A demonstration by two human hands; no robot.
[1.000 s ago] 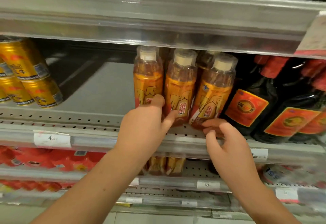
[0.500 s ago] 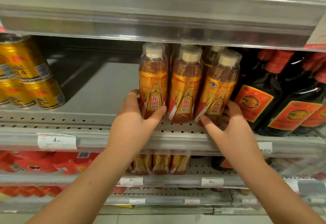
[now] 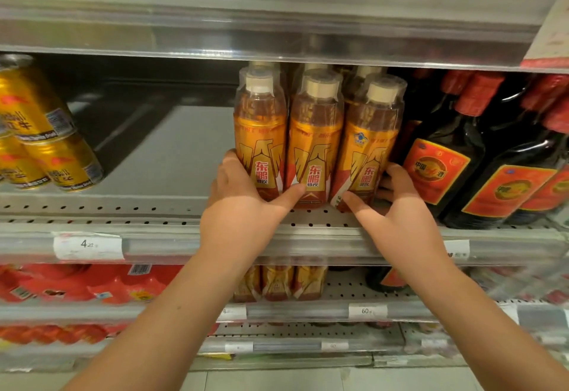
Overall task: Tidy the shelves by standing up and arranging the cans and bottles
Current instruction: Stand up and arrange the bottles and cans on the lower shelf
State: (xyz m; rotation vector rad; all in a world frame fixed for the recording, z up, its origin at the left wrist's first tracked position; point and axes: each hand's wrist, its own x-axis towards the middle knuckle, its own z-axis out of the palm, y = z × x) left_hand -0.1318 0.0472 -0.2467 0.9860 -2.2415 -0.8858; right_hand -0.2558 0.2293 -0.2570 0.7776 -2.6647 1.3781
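Bottles (image 3: 317, 144): you have three standing upright in a front row at the middle of the shelf (image 3: 172, 159), touching side by side. More stand right behind them, and clear film covers the tops.
Contents: amber liquid shows in each neck above the orange label, and the cream caps are on.
Left hand (image 3: 243, 206): you grip the left bottle low down. Your fingers go round its outer side and your thumb lies across the front, reaching the foot of the middle bottle.
Right hand (image 3: 400, 215): you grip the right bottle near its foot. Your thumb is on the front and your fingers curl into the gap beside the dark bottles.
Cans (image 3: 58, 159): gold, stacked in two layers at the far left of the same shelf, well apart from your left hand.
Dark bottles (image 3: 443, 172): red-capped with orange-red labels, just right of the row. The glass is too dark to show what is inside.
Lower shelf: red packs (image 3: 92, 283) lie at the left, and more orange bottles (image 3: 277, 283) stand below your left wrist.
Tags: one (image 3: 87, 246) reads 4.20 on the rail, and another (image 3: 366, 310) reads 60 on the rail below.
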